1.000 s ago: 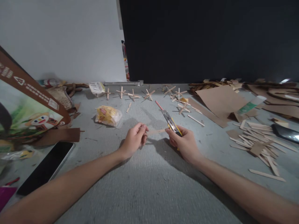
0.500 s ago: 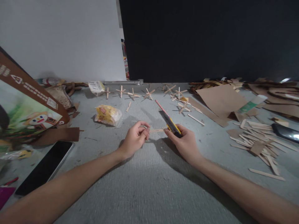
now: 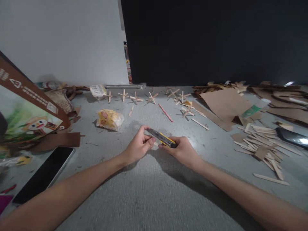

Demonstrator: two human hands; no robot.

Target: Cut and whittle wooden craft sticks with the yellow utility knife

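My right hand (image 3: 186, 151) is closed around a yellow and black utility knife (image 3: 166, 140). The knife slants up to the left, and its front end reaches the fingers of my left hand (image 3: 137, 145). Between the fingertips of that left hand is a small pale wooden stick (image 3: 156, 144), mostly hidden by the fingers and the knife. Its right end lies close to my right fingertips; whether they touch it I cannot tell. Beyond both hands lies a red-and-white striped straw (image 3: 165, 112).
Several crossed-stick pieces (image 3: 152, 97) stand in a row at the back. A yellow snack packet (image 3: 110, 120) lies left of them. Loose wooden sticks (image 3: 261, 141) and cardboard (image 3: 225, 104) are on the right. At left are a phone (image 3: 44, 173) and a printed bag (image 3: 36, 109).
My right hand has tilted the knife lower and to the left, over the stick and against my left fingers. The two hands are closer together. The striped straw now shows whole.
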